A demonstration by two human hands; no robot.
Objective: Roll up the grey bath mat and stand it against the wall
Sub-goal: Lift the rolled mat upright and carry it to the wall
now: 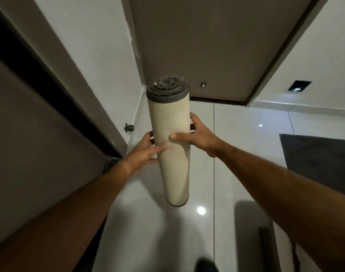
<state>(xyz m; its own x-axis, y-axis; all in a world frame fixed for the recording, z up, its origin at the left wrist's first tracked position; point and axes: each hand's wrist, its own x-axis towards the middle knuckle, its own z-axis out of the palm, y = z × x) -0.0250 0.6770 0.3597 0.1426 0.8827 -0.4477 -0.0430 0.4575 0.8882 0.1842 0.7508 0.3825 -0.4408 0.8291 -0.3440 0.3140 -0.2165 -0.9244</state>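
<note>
The grey bath mat [172, 122] is rolled into a tight upright cylinder, cream woven backing outside, grey pile showing as a spiral at its top end. It hangs above the glossy white floor, its lower end clear of the tiles. My left hand [146, 152] grips its left side around mid-height, thumb across the front. On the opposite side my right hand [199, 135] clasps the roll slightly higher, fingers wrapped behind. The white wall [101, 55] stands to the left of the roll, meeting a brown door [207, 46] in the corner straight ahead.
A dark doorstop [129, 127] sticks out low on the left wall. A brown door and frame [30, 107] fill the left side. A second dark grey mat [320, 163] lies flat at right. My dark foot [206, 266] shows at the bottom edge.
</note>
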